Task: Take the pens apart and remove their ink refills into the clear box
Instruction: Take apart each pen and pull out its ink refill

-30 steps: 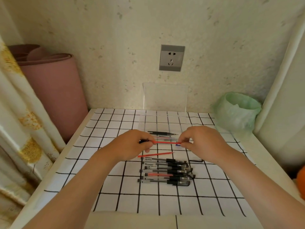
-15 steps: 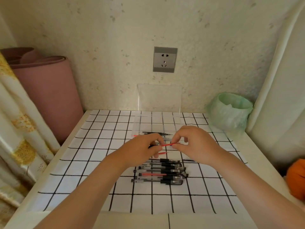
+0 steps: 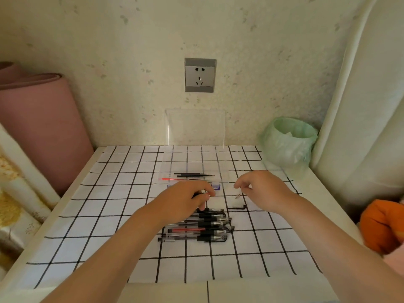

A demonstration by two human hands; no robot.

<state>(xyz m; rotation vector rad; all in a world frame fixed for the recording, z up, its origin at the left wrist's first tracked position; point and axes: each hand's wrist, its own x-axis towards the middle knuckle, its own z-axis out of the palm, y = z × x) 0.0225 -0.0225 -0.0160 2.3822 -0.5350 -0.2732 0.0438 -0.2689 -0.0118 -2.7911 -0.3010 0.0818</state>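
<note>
Pen part [image 3: 197, 195] mostly hidden inside gripping left hand [image 3: 183, 201]

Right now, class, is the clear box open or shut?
Open. The clear box has its lid standing upright behind the base, and black refills and a red refill lie uncovered inside.

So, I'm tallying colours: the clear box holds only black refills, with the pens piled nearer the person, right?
Not only black: the head view shows one red refill beside the black refills in the clear box. The pens are piled nearer the person.
</note>
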